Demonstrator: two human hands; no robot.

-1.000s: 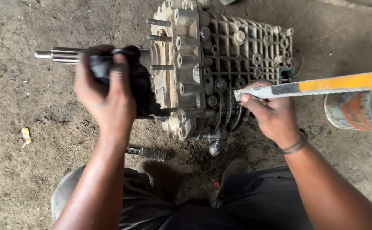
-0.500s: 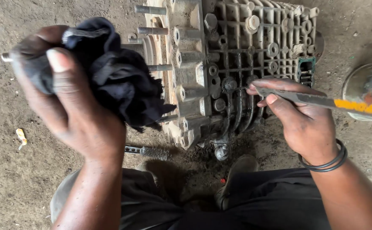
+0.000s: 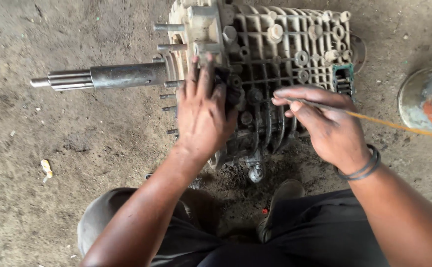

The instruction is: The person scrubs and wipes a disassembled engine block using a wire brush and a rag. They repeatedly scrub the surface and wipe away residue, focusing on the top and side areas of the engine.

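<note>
A dirty ribbed metal gearbox housing point(image 3: 295, 44) lies on the dirt floor, its splined shaft point(image 3: 102, 76) sticking out to the left. My left hand point(image 3: 203, 111) presses a dark rag point(image 3: 228, 86) flat against the housing's near flange. My right hand point(image 3: 324, 123) grips a thin flat blade point(image 3: 374, 119), grey near the hand and orange farther out, seen edge-on. Its tip rests on the housing's ribs beside the rag. A dark bangle circles my right wrist.
A rusty orange and grey drum point(image 3: 431, 99) stands at the right edge. A small wire brush handle point(image 3: 149, 175) peeks out under my left forearm. A scrap of pale litter point(image 3: 45, 168) lies at the left. My knees and a shoe point(image 3: 280, 195) are below.
My left hand carried the rag from the shaft to the housing flange and pressed it there. The blade in my right hand turned edge-on and dropped lower.
</note>
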